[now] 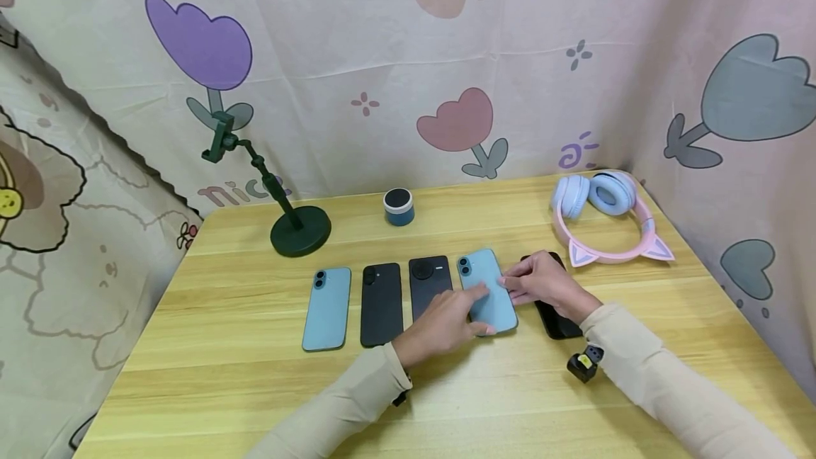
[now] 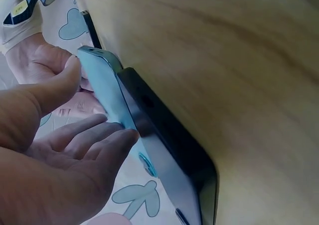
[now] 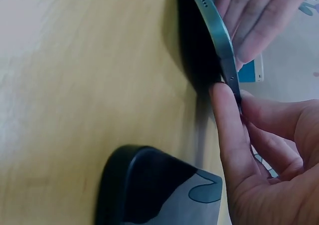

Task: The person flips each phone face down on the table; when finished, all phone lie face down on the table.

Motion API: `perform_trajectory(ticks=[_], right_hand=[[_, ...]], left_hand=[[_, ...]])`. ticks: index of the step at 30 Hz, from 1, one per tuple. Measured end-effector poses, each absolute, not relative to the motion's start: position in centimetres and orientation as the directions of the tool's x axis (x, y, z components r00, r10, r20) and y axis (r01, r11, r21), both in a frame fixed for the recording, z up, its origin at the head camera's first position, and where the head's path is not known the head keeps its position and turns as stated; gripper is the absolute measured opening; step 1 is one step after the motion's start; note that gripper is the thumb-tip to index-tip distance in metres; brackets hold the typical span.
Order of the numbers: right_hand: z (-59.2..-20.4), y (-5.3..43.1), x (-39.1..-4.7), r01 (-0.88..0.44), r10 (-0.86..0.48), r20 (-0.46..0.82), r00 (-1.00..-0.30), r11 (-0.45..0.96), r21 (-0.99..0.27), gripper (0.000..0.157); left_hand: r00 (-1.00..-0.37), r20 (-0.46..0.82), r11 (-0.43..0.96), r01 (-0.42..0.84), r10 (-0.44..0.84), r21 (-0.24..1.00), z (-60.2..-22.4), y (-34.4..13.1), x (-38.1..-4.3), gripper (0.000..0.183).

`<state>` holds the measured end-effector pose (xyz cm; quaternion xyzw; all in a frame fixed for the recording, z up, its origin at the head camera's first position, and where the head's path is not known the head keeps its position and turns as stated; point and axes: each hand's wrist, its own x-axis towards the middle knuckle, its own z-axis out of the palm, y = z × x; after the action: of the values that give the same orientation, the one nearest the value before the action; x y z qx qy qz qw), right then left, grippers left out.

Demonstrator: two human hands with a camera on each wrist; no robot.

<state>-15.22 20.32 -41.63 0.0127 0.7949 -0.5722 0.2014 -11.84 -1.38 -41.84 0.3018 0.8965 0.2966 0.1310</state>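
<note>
A light-blue phone [image 1: 500,309] lies back up on the table, second from the right in a row of phones. My right hand [image 1: 550,285] pinches its right edge between thumb and fingers. In the right wrist view that phone's edge [image 3: 219,35] looks tilted up off the table. My left hand [image 1: 438,328] reaches over the same phone, its extended fingers at the back and its thumb near the lower edge. Below the left hand is a dark phone [image 1: 426,292] with a round camera, partly covered. A black phone [image 1: 561,326] lies partly hidden beneath my right hand.
Further left lie a black phone [image 1: 381,310] and another light-blue phone [image 1: 326,314]. Behind them stand a dark green phone stand [image 1: 301,232] and a small blue-and-white round container [image 1: 399,210]. Pink cat-ear headphones [image 1: 612,256] lie at the back right.
</note>
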Motion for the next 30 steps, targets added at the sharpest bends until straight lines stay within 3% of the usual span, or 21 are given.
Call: perform_trajectory(ticks=[13,20,27,30], right_hand=[[-41.3,20.3,-15.1,0.199,-0.224,-0.324,-0.919,0.446,-0.873,0.022],[-39.2,21.7,-14.7,0.053,-0.280,-0.243,-0.929,0.548,-0.835,0.029],[-37.6,24.2,-14.0,-0.099,-0.237,-0.138,-0.962,0.770,-0.630,0.038],[-37.6,25.2,-13.8,-0.132,-0.226,-0.113,-0.968,0.833,-0.537,0.041]], left_hand=[[-0.787,-0.087,0.676,0.460,0.610,0.576,-41.7,-1.2,-12.2,0.054],[-0.812,-0.073,0.697,0.445,0.578,0.562,-41.1,-0.3,-12.8,0.049],[-0.782,-0.035,0.706,0.541,0.622,0.456,-41.3,2.2,-13.3,0.049],[-0.772,-0.029,0.712,0.570,0.635,0.411,-41.4,3.2,-13.5,0.038]])
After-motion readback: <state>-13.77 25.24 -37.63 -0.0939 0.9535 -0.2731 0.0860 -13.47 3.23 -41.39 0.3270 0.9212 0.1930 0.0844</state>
